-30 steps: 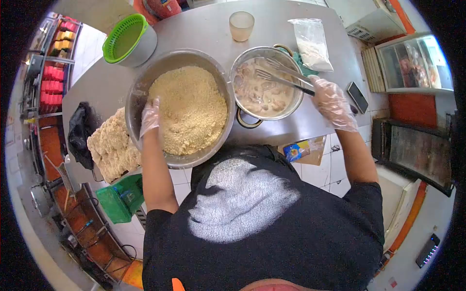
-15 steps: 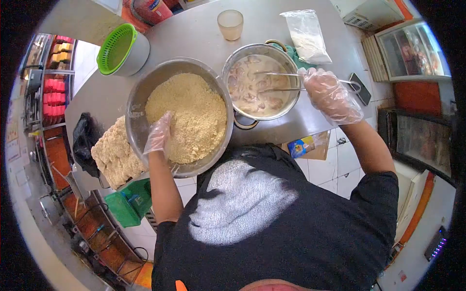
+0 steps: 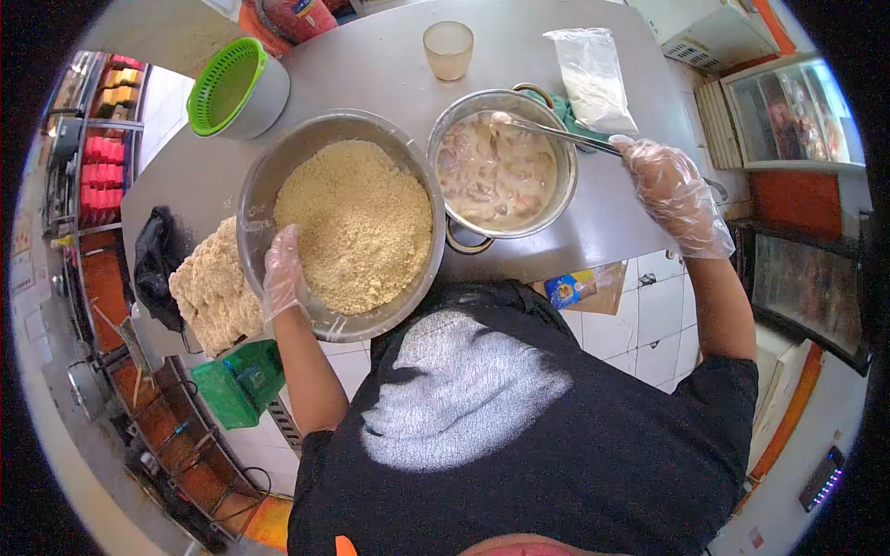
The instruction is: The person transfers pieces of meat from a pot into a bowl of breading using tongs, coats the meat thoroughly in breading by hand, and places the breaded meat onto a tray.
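Tongs (image 3: 579, 136) in right grip (image 3: 669, 185), above pot (image 3: 568, 181)

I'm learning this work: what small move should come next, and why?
Probably carry the tongs across to the metal bowl: their tips seem to hold a pale piece over the pot, and the left hand is in the bowl.

Looks like a commercial kitchen or small food shop, not a home kitchen. Signs: metal worktop (image 3: 371, 67) w/ a big metal bowl (image 3: 336, 227) of pale crumbly flour mix, a pot (image 3: 502, 165) of pieces in milky liquid, & a clear bag (image 3: 593, 82) of white powder. R side: glass-front display case (image 3: 790, 113), stuff inside too blurred to ID. L side: shelving (image 3: 104, 139) w/ red & yellow items. White tile floor (image 3: 654, 315), plus plastic gloves on both hands.
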The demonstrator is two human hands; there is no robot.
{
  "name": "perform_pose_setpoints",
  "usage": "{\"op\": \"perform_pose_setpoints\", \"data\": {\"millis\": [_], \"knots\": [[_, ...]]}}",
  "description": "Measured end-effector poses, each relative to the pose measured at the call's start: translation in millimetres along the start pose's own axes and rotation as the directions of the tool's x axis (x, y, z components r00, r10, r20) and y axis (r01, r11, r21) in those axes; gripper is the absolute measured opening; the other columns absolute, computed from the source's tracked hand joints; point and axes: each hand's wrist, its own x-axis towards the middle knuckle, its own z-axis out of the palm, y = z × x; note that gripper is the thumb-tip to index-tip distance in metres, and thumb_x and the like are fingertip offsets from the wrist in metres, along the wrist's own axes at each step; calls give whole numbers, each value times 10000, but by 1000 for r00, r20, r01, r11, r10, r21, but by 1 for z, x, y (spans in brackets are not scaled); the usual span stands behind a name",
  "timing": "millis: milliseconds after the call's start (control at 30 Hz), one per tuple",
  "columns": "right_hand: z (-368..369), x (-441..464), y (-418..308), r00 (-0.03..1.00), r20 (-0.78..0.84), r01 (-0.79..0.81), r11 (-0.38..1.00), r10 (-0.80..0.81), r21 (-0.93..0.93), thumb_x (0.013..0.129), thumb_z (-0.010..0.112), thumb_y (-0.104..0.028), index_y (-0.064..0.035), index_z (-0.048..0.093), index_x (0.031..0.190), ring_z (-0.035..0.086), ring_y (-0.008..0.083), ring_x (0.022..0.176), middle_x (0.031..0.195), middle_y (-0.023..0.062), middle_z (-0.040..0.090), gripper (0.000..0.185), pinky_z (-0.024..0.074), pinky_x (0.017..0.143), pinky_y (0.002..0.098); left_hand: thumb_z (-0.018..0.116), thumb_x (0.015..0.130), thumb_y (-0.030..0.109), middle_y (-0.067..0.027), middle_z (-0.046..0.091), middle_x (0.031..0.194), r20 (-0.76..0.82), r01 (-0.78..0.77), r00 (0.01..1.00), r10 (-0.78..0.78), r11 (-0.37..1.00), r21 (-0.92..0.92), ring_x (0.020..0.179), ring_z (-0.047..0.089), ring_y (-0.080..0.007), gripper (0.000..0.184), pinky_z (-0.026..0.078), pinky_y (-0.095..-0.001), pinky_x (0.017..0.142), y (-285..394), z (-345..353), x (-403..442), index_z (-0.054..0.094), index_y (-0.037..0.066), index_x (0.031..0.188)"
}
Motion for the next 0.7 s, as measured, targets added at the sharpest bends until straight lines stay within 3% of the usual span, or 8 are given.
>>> {"op": "perform_pose_setpoints", "data": {"millis": [100,200,333,433,533,633,700], "knots": [[-4,0,-1,1000,-28,0,997,2,83,950,638,-29,-43,711,1199,715,374,844,979,204,726,260,566,765,470,634,1031,447,-105,635,1395,-54,-30,998,36,994,106,1300,560,-225,554,391,-366,1135,3,3,-7,631,23,1386],[3,3,6,999,-45,-9,946,25,323,925,685,-28,-32,719,1205,719,383,900,1031,219,732,282,571,820,454,618,1054,399,-98,685,1314,-90,-36,995,46,993,114,1231,604,-211,477,418,-345,1102,29,15,-30,667,16,1334],[-17,6,0,995,87,-76,904,43,422,928,704,-92,-24,719,1222,708,410,1004,1063,256,725,303,548,914,471,627,1057,367,-82,714,1225,-67,-86,994,91,994,68,1159,621,-190,432,438,-336,1065,22,11,-26,686,8,1290],[-26,6,-1,983,183,-110,877,26,467,929,707,-106,-40,715,1244,703,414,997,1044,252,727,322,546,911,479,651,1043,385,-84,709,1228,-59,-119,991,121,992,40,1154,617,-181,456,442,-331,1053,18,8,-25,686,1,1286],[-18,10,5,937,347,-197,864,27,463,933,703,-124,-57,714,1246,698,418,983,1053,244,724,320,542,905,496,670,1029,407,-86,708,1221,-5,-134,991,135,982,132,1146,613,-183,484,443,-337,1053,14,0,-17,686,-5,1282],[15,8,2,988,151,-35,946,-15,323,939,693,-134,-85,718,1229,699,416,941,1076,233,718,295,545,886,509,685,1016,414,-87,706,1230,-54,-103,993,109,990,94,1154,612,-188,494,440,-339,1061,26,6,-27,687,2,1288],[32,3,-7,1000,-14,-21,975,25,223,935,697,-149,-72,688,1239,697,388,966,1053,207,714,313,542,899,503,676,1023,400,-89,705,1235,-35,-129,991,132,989,77,1160,614,-192,481,439,-340,1064,14,3,-20,684,3,1294]]}}
